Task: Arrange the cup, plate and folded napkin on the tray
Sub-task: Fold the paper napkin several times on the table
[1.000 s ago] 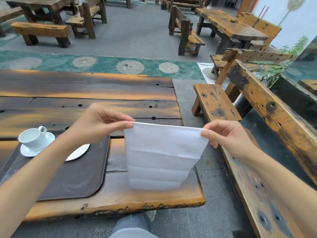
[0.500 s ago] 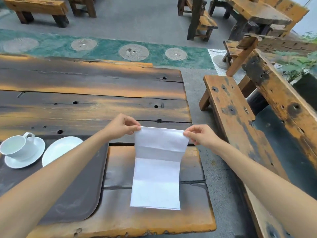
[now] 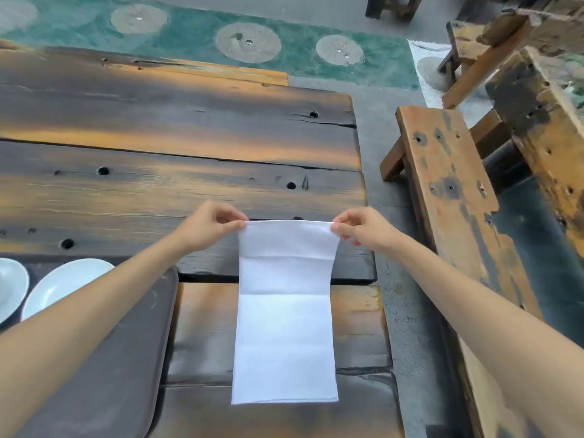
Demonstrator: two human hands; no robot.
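A white napkin (image 3: 284, 327) lies stretched out as a long strip on the wooden table, creased across in places. My left hand (image 3: 208, 229) pinches its far left corner and my right hand (image 3: 363, 230) pinches its far right corner, both slightly lifted. To the left sits the dark brown tray (image 3: 120, 374), partly under my left forearm. On the tray rests a white plate (image 3: 60, 286). At the left frame edge a white saucer (image 3: 11, 289) shows only in part; the cup is out of view.
The table (image 3: 177, 147) is made of dark, orange-streaked planks with holes and gaps. Its right edge runs just beyond the napkin. A wooden bench (image 3: 448, 184) stands to the right across a grey floor gap. More benches stand at the upper right.
The napkin went from hanging upright between my hands to lying flat along the table as a narrower strip. My hands moved closer together and forward. The view tilted down, cutting off the cup.
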